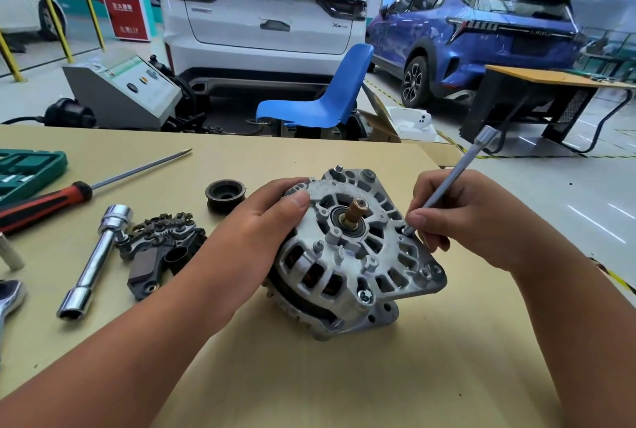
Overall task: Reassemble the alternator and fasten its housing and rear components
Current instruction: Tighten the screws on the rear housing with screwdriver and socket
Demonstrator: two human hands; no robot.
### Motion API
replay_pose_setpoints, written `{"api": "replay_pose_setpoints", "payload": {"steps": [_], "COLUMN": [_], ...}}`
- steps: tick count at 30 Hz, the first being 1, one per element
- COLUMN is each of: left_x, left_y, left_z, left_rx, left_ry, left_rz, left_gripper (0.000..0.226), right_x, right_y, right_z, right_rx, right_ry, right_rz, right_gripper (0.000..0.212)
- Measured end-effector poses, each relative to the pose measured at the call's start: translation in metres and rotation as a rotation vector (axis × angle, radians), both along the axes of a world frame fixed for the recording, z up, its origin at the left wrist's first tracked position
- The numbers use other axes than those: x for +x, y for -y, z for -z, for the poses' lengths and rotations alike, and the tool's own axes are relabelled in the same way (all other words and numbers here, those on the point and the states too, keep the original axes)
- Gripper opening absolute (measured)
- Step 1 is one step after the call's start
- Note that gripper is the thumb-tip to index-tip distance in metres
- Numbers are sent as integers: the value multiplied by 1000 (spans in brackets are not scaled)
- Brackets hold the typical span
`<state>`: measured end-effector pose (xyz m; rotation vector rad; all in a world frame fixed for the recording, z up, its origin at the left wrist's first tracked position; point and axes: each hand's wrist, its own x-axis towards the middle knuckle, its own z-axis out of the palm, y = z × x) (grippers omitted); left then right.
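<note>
While the grey cast-aluminium alternator [354, 255] sits shaft-end up near the middle of the tan workbench [344, 376], your left hand [272, 217] curls over its upper-left rim, thumb on top, likely to stop it turning. Your right hand [457, 221] pinches the slim silver-grey driver shaft [457, 173] low down, pen-style, which keeps its tip square at the housing's right edge; this looks like the housing-fastening step. The black rectifier plate [161, 248] and black grooved pulley [225, 194] lie apart on the left, within reach, seemingly awaiting their turn.
</note>
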<state>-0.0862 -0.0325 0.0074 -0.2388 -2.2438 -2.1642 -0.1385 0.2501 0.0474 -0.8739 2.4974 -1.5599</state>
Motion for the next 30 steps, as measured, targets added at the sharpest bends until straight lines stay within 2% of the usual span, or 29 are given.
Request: {"api": "replay_pose_setpoints", "payload": {"steps": [4, 8, 10, 16, 22, 24, 27, 30], "left_x": [0, 1, 1, 0, -1, -1, 0, -1], "left_y": [1, 0, 0, 1, 1, 1, 1, 0], "left_z": [0, 0, -1, 1, 2, 3, 2, 1], "left_rx": [1, 13, 12, 19, 23, 24, 18, 14], "left_ry": [1, 0, 3, 6, 2, 0, -4, -7], "left_rz": [4, -1, -1, 2, -6, -4, 1, 1], "left_gripper": [32, 30, 30, 34, 35, 35, 35, 34], "right_x": [0, 0, 0, 0, 1, 2, 4, 4], "right_y": [-5, -15, -17, -10, -2, -2, -7, -10], "right_z": [-3, -3, -4, -4, -4, -6, -9, -10], "right_rx": [-61, -62, -43, -39, 2, -32, -4, -6], "right_ry": [45, 98, 86, 22, -37, 26, 80, 85], "right_rz": [-47, -93, -80, -27, 10, -35, -92, -91], "right_gripper": [35, 12, 14, 47, 52, 43, 11, 9]}}
